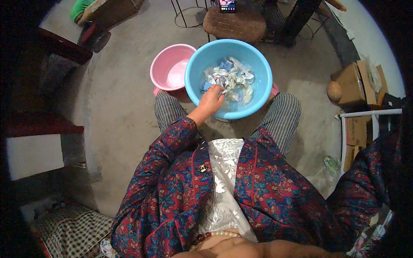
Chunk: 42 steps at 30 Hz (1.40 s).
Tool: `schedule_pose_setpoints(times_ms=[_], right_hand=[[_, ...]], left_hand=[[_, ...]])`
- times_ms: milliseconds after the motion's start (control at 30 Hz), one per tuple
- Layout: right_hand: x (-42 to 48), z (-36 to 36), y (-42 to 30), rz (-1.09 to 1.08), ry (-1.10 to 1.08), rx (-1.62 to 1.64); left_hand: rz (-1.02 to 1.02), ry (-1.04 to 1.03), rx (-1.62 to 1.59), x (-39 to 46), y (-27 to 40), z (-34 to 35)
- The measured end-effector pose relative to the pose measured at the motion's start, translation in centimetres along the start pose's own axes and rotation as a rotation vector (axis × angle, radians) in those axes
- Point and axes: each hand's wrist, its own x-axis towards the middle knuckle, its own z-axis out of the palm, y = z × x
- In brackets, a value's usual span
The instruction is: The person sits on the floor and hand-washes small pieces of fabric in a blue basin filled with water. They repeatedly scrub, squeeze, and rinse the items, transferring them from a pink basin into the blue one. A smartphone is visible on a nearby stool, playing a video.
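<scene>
A light blue plastic basin [266, 84] stands between my knees. In it, wet white, patterned and blue cloth items [229, 77] lie bunched up in shallow water. My left hand [211, 100] reaches over the basin's near left rim, its fingers at the cloth's near left side; whether they grip any of it is hard to tell. My right hand is out of view; the right sleeve [358, 180] runs out to the right edge. A smaller pink plastic basin [161, 69] stands close against the blue one on its left.
Beyond the basins is a brown-topped stool [234, 25] with a phone [227, 5] on it. Cardboard boxes [350, 84] and a white rack frame [371, 113] stand at the right. A person in green [79, 11] is partly visible at the upper left, beside a large cardboard box [109, 11].
</scene>
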Motion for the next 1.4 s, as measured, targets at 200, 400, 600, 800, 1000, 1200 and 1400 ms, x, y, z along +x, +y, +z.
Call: schedule_pose_setpoints(times_ms=[200, 400, 600, 800, 1000, 1200, 1400], right_hand=[[-0.6, 0.2, 0.3, 0.003, -0.004, -0.001], [-1.0, 0.4, 0.1, 0.011, -0.01, 0.009], [-0.9, 0.4, 0.3, 0.016, -0.013, 0.024], [-1.0, 1.2, 0.3, 0.026, -0.027, 0.026], [-0.4, 0.6, 0.2, 0.037, -0.018, 0.039], [-0.3, 1.2, 0.2, 0.042, -0.03, 0.044], [0.1, 1.0, 0.1, 0.036, -0.035, 0.038]], left_hand=[[-0.088, -0.031, -0.069, 0.7, 0.0, 0.5], [-0.029, 0.009, -0.045, 0.2, -0.3, 0.6], [-0.015, 0.018, -0.052, 0.3, -0.8, 0.9], [-0.008, 0.021, -0.018, 0.1, -1.1, 0.8], [-0.032, -0.017, -0.057, 0.8, -0.3, 0.6], [0.0, 0.0, -0.047, 0.5, -0.7, 0.5], [-0.049, -0.022, -0.049, 0.8, -0.7, 0.3]])
